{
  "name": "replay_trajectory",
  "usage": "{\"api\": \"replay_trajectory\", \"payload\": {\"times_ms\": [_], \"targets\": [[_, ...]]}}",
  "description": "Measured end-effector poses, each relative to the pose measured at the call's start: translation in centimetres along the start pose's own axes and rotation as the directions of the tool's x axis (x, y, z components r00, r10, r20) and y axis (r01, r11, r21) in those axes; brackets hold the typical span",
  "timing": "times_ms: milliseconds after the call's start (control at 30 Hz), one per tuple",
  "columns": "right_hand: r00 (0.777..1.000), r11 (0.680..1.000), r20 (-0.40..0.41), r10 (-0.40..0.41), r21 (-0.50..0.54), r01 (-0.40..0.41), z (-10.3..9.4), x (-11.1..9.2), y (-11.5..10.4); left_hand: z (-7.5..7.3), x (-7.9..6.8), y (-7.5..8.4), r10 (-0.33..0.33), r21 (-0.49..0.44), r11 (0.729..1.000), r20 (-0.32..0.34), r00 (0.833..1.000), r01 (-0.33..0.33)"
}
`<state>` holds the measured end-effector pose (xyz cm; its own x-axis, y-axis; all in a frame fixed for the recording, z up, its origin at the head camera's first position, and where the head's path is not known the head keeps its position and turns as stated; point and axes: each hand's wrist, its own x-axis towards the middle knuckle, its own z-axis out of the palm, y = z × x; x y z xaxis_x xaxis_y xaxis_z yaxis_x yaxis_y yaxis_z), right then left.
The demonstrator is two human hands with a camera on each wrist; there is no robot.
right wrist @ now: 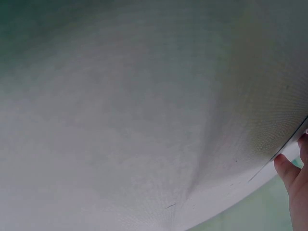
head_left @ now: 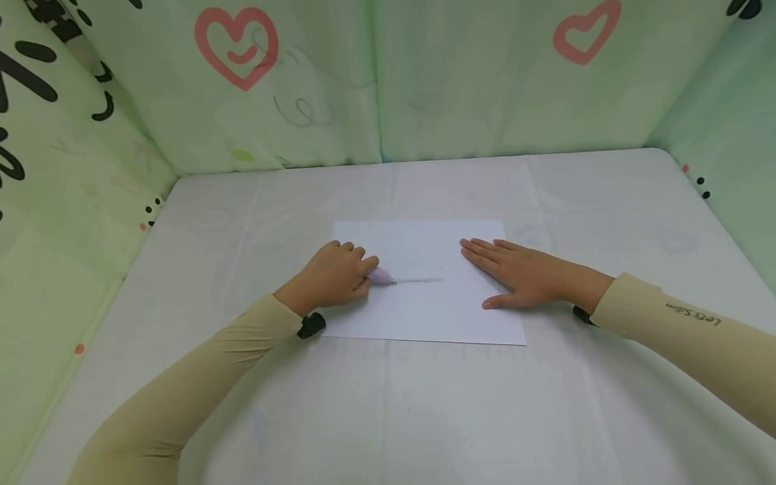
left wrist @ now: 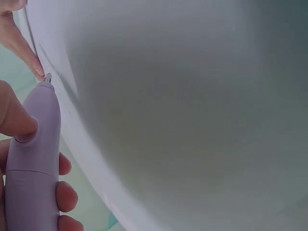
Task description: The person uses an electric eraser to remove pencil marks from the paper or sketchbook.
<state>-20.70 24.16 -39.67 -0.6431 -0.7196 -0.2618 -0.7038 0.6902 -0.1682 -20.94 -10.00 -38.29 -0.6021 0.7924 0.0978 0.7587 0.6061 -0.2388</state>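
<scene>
My left hand (head_left: 341, 273) grips a lavender pen-shaped tool (head_left: 380, 275) over the left half of a white sheet of paper (head_left: 418, 316). In the left wrist view the thumb rests on a round button on the tool (left wrist: 36, 159), which ends in a small metal tip (left wrist: 47, 78); the other fingers curl round its body. A thin grey streak (head_left: 421, 279) runs rightward on the paper from the tip. The right hand (head_left: 521, 273) lies flat on the sheet's right side, fingers straight and thumb spread; in the right wrist view only its thumb (right wrist: 287, 171) and a fingertip show.
The paper lies on a table with a white cloth (head_left: 388, 411). Pale green curtains (head_left: 473, 81) with printed hearts hang behind and at both sides. Dark wrist-worn devices (head_left: 312, 325) sit below the sleeve cuffs.
</scene>
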Motion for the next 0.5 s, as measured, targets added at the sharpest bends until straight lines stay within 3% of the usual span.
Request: {"api": "replay_trajectory", "payload": {"times_ms": [233, 500], "targets": [[1.000, 1.000, 0.001, 0.001, -0.001, -0.001, 0.13, -0.01, 0.06, 0.09, 0.25, 0.33, -0.001, 0.014, 1.000, 0.006, 1.000, 0.001], [1.000, 1.000, -0.004, -0.013, 0.000, 0.013, 0.00, -0.11, 0.06, 0.47, 0.37, 0.49, 0.020, 0.027, 0.999, -0.049, 0.999, -0.018]]}}
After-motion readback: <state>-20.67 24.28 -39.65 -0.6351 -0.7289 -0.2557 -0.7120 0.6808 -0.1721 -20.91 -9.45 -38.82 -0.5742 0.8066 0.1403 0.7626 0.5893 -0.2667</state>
